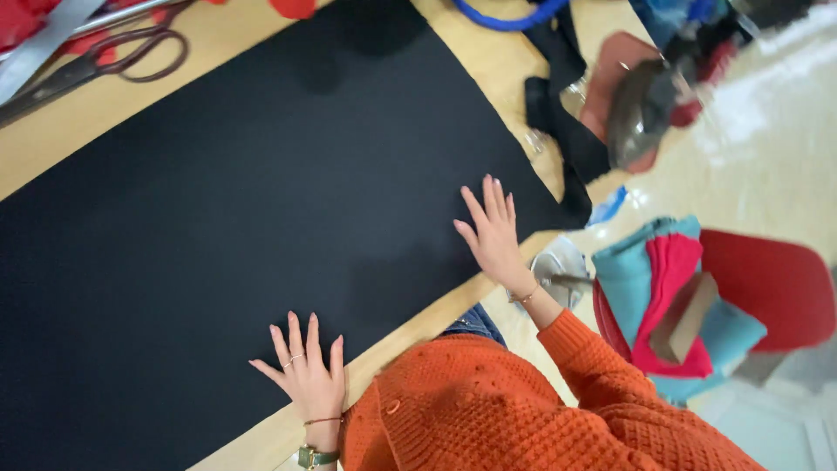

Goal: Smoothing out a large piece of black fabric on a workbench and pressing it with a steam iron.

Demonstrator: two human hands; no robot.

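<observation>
— So, what are the two hands doing?

— Both lie flat on the big black sheet [244, 192]. The left hand [305, 379] sits near the sheet's close edge, its fingers [295, 336] spread wide and holding nothing. It has two rings, a thin bracelet and a green watch [314, 456] on the wrist.

— And the other one?

— The right hand [495, 235] is farther along, near the sheet's corner. Its fingers are open too, but closer together, and they press on the sheet without gripping. Both arms wear orange knitted sleeves [593, 358].

— Where is the sheet?

— It lies across a pale wooden bench [78, 131] and covers most of it.

— What else is around?

— One pair of big scissors [96, 61] rests on the bench, well apart from the hands. A few black strips [558, 105] lie past the sheet's far corner. Off the bench stands one red chair [767, 279] with folded cloth on it, teal [623, 270] and red [667, 288], and a brown block [684, 318] on top. The floor [785, 157] is shiny and pale.
</observation>
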